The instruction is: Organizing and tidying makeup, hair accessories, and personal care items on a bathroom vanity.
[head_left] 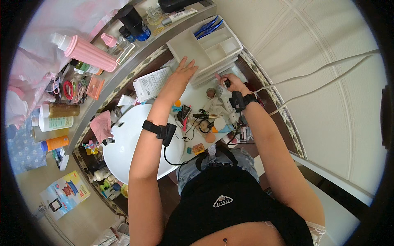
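My left hand (184, 73) has its fingers apart and holds nothing; it lies at the near left edge of a white plastic organizer (187, 46) with compartments. Blue tweezers-like tools (209, 28) lie in its far compartment. My right hand (232, 82) is closed on a small black item (227, 83), just below the organizer's right corner. Near that hand stands a small round open jar (211, 93). Below are a black and gold tube (207, 116), a round peach sponge (210, 137), a pink-handled item (185, 124) and a white round lid (219, 123).
A white washbasin (123, 153) is beneath my left forearm. A white printed box (153, 83) lies beside it. The shelf at left carries a pink bottle (92, 55), an orange tube (55, 143) and several other bottles. White cables (326, 66) run along the wall at right.
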